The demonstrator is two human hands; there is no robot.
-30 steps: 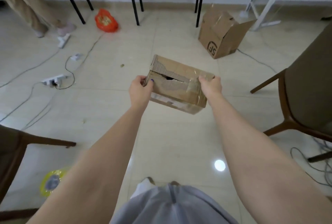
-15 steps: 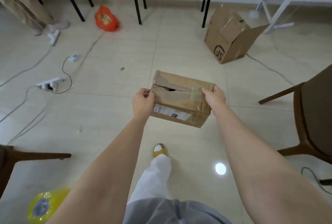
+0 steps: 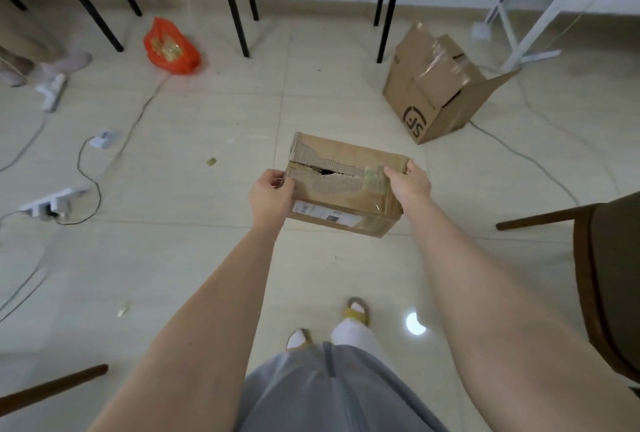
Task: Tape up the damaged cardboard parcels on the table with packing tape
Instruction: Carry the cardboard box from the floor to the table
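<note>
nearest, both feet in yellow slippers point(image 3: 356, 310) now show below the grey trousers point(image 3: 322, 390), where a second ago neither did, so the person is stepping forward. both arms reach out toward 12 o'clock, and the damaged parcel point(image 3: 346, 189) hangs in the air between the hands, above the floor point(image 3: 173, 258), not on any bench. the left hand point(image 3: 272, 196) grips its left end with curled fingers at the torn edge. the right hand point(image 3: 410, 185) clasps the right end, thumb on top beside an old patch of clear tape point(image 3: 374, 177). the parcel has tipped toward the person since then, so the white label point(image 3: 322, 215) on its near side shows more, and the ragged tear point(image 3: 329, 172) along the top seam gapes, untaped. beyond, at 1 o'clock, the open carton point(image 3: 436, 92) on the floor looks closer than before, as do the black legs point(image 3: 235, 2) at 12 o'clock and the red bag point(image 3: 171, 49) at 11 o'clock. no tape roll is in view. i judge the parcel is being carried to where taping can start.
</note>
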